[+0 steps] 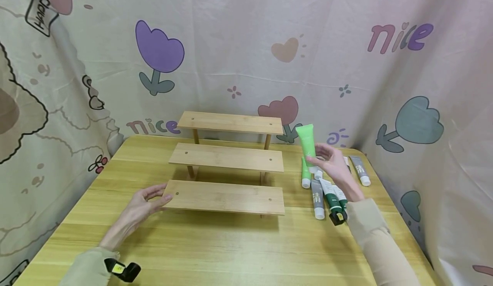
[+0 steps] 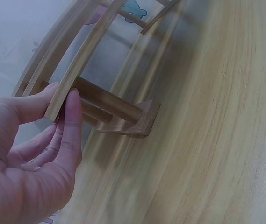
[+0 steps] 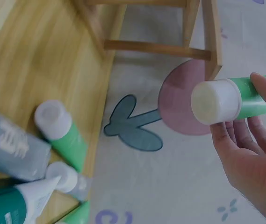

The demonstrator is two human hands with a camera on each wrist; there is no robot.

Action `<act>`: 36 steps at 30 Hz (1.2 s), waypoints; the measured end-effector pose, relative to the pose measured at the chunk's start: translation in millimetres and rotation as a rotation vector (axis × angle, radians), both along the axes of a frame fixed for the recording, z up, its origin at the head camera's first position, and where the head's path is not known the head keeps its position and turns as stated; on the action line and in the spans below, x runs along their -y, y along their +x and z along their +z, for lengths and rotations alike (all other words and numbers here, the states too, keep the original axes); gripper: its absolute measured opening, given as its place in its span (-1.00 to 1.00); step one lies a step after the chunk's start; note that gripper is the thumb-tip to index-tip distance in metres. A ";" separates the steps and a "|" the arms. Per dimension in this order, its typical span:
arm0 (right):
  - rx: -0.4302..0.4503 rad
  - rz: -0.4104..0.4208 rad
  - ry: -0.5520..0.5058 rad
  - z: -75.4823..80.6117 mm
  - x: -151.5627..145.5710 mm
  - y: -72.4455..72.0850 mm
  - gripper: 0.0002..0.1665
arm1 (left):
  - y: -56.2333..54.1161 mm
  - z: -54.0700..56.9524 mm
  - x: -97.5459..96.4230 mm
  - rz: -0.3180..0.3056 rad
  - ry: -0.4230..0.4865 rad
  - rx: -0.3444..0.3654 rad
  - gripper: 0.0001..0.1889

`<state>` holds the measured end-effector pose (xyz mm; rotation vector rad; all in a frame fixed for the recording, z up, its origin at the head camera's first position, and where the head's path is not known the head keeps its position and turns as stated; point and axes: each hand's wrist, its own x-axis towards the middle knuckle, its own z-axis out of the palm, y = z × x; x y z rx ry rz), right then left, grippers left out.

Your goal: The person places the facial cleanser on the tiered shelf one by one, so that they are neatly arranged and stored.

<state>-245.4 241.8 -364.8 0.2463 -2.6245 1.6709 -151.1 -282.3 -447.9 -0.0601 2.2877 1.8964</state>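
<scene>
Tube (image 1: 307,140) check: what is the right hand (image 1: 332,162) doing?

It's grasping that bright green one. I'm seeing it hanging in the air to the right of the wooden rack (image 1: 227,157), its white cap (image 3: 217,101) pointing down.

And the left hand (image 1: 140,204)?

It's pinching the left end of the bottom shelf (image 1: 225,197). On my left wrist feed, the digits are gripping opposite faces of the board.

What are you getting around the right hand?

More tubes are lying on the table (image 1: 231,251) below: a second green tube (image 1: 305,171), a grey tube (image 1: 317,194), white-and-dark-green tubes (image 1: 331,198), and another grey tube (image 1: 360,170) resting near the right edge. Some are overlapping, so I'm not counting them. Behind everything, a printed cloth (image 1: 239,42) is hanging.
</scene>
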 end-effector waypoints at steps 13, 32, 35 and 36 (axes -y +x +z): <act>-0.012 0.065 -0.060 23.5 38.8 -23.6 -0.37 | -0.1 1.7 1.3 -0.007 0.002 0.006 -0.25; -0.060 0.136 -0.179 44.1 114.2 -49.4 -0.46 | 0.3 0.4 0.4 -0.002 0.048 0.022 -0.23; -0.061 0.141 -0.193 46.0 126.3 -52.3 -0.48 | 0.1 -0.2 -0.1 -0.001 0.055 0.037 -0.23; -0.060 0.142 -0.202 46.3 130.5 -53.5 -0.48 | 0.0 -0.5 -0.1 -0.001 0.056 0.040 -0.23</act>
